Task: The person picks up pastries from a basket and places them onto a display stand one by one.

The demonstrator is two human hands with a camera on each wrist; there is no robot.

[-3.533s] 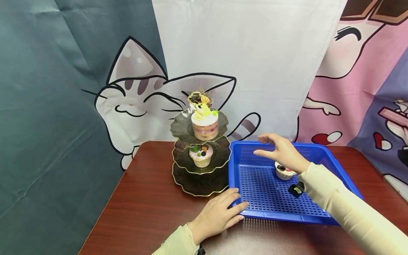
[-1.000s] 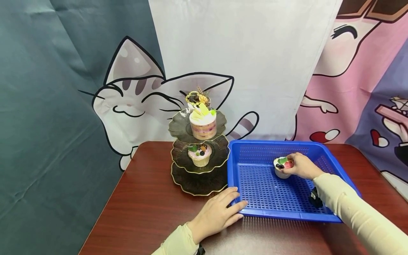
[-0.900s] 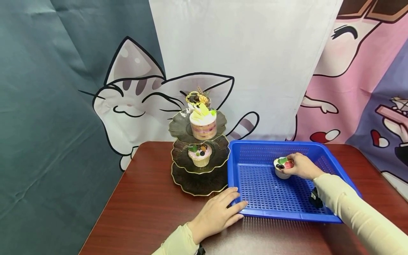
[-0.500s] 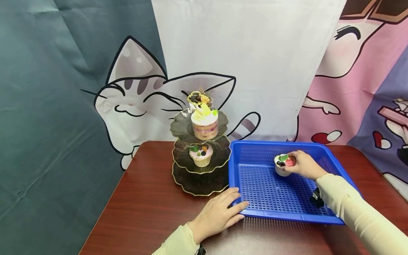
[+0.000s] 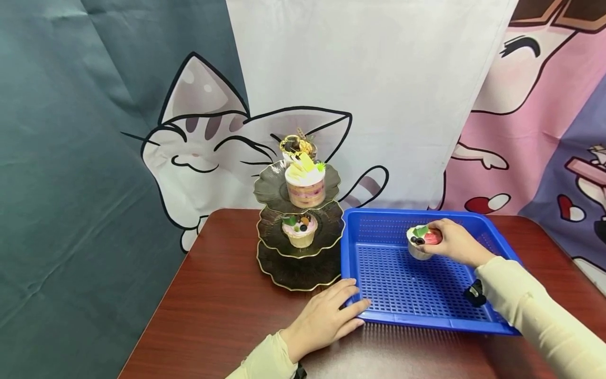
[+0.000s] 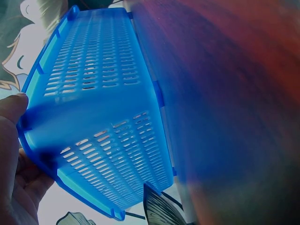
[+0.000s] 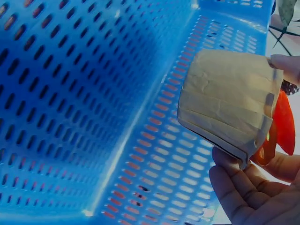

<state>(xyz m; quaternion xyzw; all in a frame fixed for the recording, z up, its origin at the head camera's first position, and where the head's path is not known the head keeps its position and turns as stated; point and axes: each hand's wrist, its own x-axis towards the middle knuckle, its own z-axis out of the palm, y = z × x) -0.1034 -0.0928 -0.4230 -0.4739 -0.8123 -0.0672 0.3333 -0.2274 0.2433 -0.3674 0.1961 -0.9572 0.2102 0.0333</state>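
Note:
My right hand pinches a small cupcake by its upper part, above the blue basket's floor. Green, dark and red toppings show on its white top; the right wrist view shows its pale paper case tilted, with the right hand's fingers at the topping end. My left hand holds the near left corner of the blue plastic basket, fingers over the rim. In the left wrist view the left hand has its thumb and fingers on the basket rim.
Left of the basket stands a three-tier dark stand with gold edges. A pink-topped cupcake sits on its middle tier; a layered dessert cup and another gold-decorated dessert are on top. A printed cloth hangs behind the table.
My right hand has come down into the basket, taken hold of the cupcake and raised it slightly. The left hand stays at the basket corner.

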